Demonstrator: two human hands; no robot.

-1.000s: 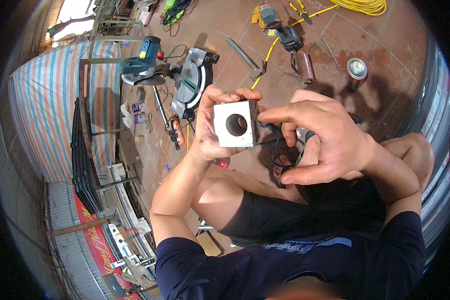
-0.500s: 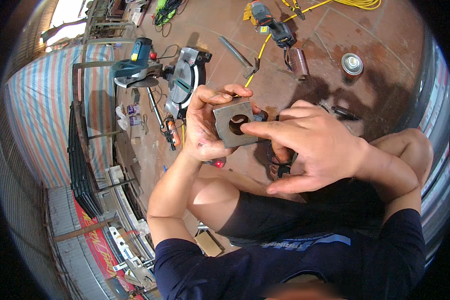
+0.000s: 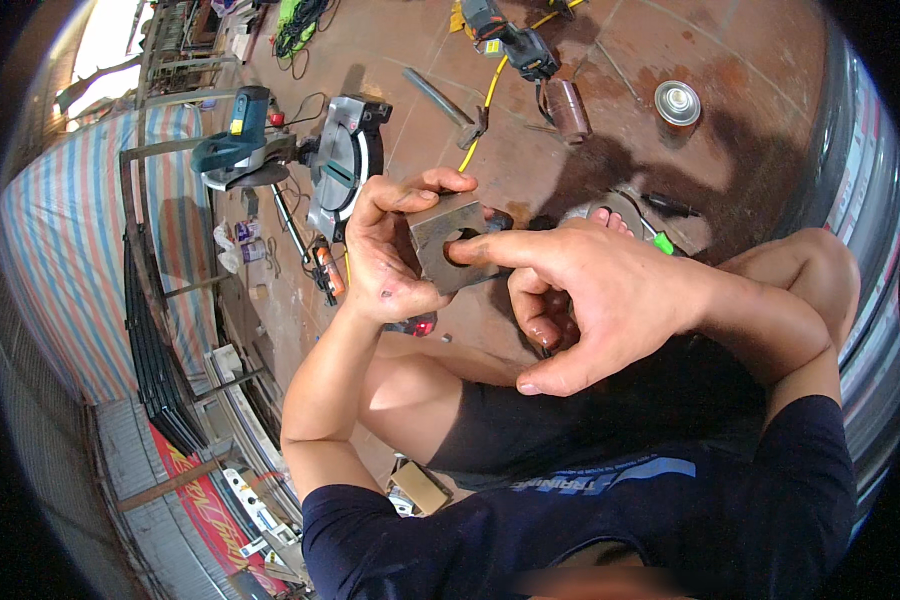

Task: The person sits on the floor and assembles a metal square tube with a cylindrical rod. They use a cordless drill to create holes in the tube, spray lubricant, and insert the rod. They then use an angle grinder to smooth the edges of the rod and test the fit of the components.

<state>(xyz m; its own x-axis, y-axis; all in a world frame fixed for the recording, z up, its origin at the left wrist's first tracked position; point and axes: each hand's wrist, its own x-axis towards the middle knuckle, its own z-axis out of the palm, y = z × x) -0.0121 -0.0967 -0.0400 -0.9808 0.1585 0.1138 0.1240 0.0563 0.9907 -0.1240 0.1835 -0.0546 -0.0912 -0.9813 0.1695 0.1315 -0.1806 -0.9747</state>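
My left hand (image 3: 375,255) grips a grey metal block (image 3: 432,232) with a round hole through its face, fingers over the top edge and thumb along the bottom. The tip of my right index finger reaches into that hole. The rest of my right hand (image 3: 620,295) has its thumb stretched out apart and its other fingers curled, with no object plainly held. A small dark part (image 3: 500,222) shows just behind the block; what it is I cannot make out.
A miter saw (image 3: 345,165) stands on the tiled floor at left. Farther off lie a hammer (image 3: 440,98), a cordless power tool (image 3: 520,45), a brown cylinder (image 3: 568,112) and a spray can (image 3: 677,103). A yellow hose (image 3: 492,85) crosses the floor. My bare legs are folded below.
The block has tilted in my left hand, turning its holed face. My right index finger has moved left and sits deeper in the hole. The whole view has shifted slightly.
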